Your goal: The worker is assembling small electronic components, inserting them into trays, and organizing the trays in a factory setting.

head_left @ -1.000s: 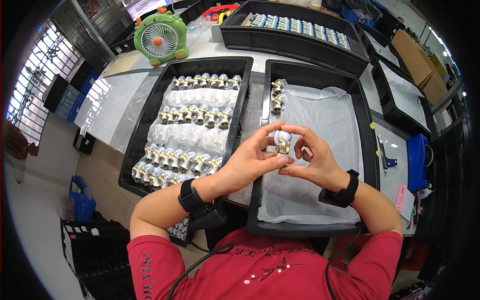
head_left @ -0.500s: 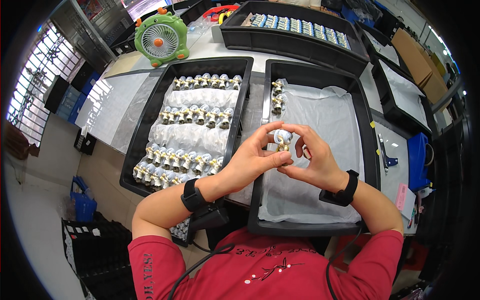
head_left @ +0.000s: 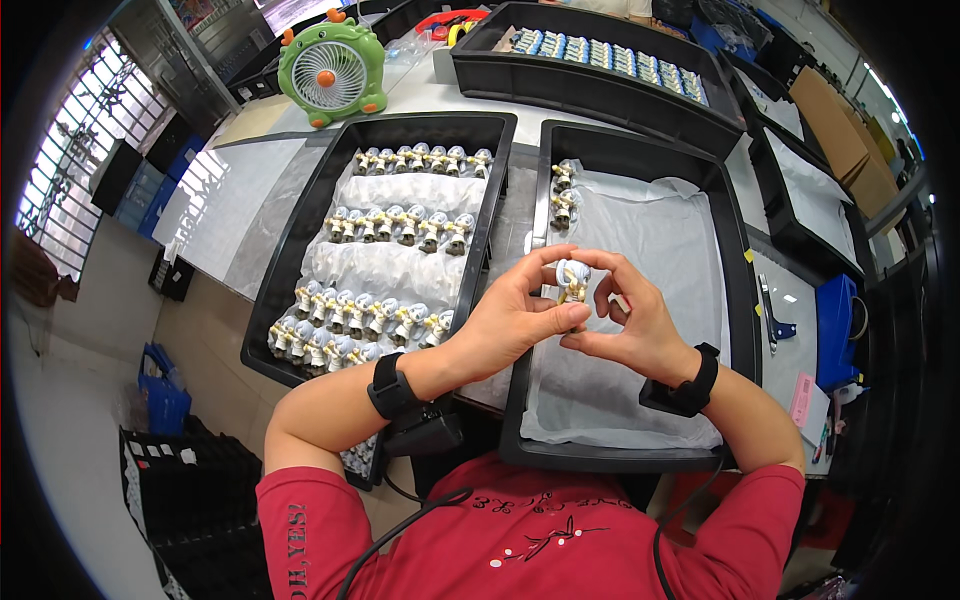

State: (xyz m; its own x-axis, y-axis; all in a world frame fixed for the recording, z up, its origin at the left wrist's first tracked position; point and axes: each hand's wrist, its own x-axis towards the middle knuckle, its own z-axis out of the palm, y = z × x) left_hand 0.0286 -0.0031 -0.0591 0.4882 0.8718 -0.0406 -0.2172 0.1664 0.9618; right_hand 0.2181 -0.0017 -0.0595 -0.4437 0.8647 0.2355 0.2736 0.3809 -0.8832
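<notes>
A small figurine (head_left: 573, 282) with a pale blue-grey head and gold-coloured details is held upright or nearly so above the black tray (head_left: 515, 418) lined with white paper (head_left: 650, 250). It is pinched by the left hand (head_left: 510, 315), the thumb laid across its lower part; it is also clasped by the right hand (head_left: 642, 315), with the index finger at the head and the thumb near the base. How firmly it is pressed cannot be told.

Judging by its look, it is light, stiff and probably smooth enough to slip. The painted finish could be scuffed, and the gold parts at the front may be fragile. It is best gripped by the rounded head and the base. Similar figurines (head_left: 400, 220) are laid in rows in the left-hand tray (head_left: 497, 165).
</notes>
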